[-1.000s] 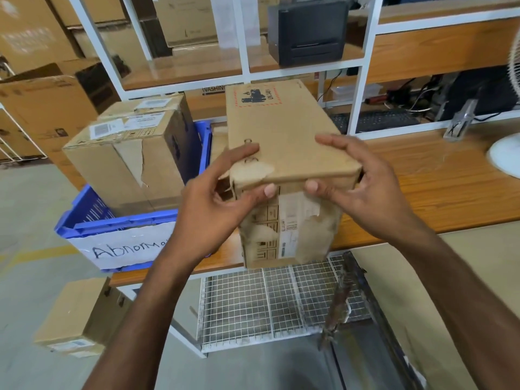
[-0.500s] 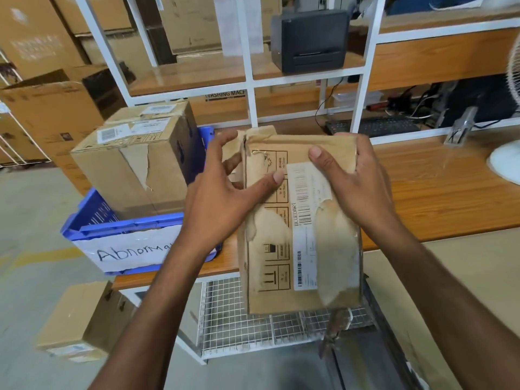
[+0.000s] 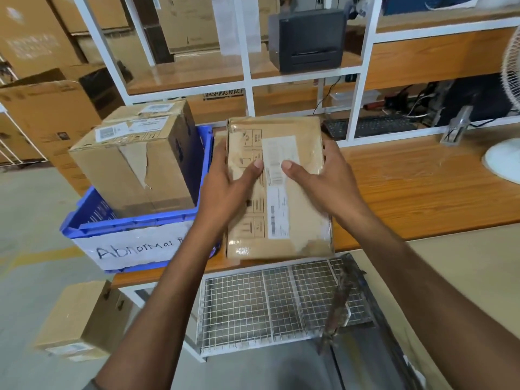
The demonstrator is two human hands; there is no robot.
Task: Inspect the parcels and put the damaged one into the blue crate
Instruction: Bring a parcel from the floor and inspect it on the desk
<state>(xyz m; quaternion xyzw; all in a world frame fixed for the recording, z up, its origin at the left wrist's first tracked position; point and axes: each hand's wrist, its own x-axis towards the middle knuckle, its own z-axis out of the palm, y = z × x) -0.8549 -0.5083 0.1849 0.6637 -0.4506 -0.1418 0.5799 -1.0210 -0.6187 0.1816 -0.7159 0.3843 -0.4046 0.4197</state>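
Note:
I hold a worn brown cardboard parcel [image 3: 292, 220] in front of me, its labelled face turned up toward the camera. My left hand [image 3: 228, 190] grips its left edge with the thumb across the face. My right hand [image 3: 323, 181] grips the right edge, thumb on the white label. The parcel's surface is scuffed, with paper peeled off in patches. To the left stands the blue crate [image 3: 135, 223] with a white "Abnormal" sign; a torn cardboard box [image 3: 135, 161] sits inside it.
A wooden workbench [image 3: 422, 187] runs to the right, with a white fan base [image 3: 503, 164], a keyboard [image 3: 371, 126] and a black printer [image 3: 308, 39] on the shelf above. A wire rack [image 3: 275, 305] lies below the bench. A small carton [image 3: 81, 319] sits on the floor.
The parcel has been rotated from its top face to its labelled side, and now lies flatter and higher. Both hands have shifted to its side edges.

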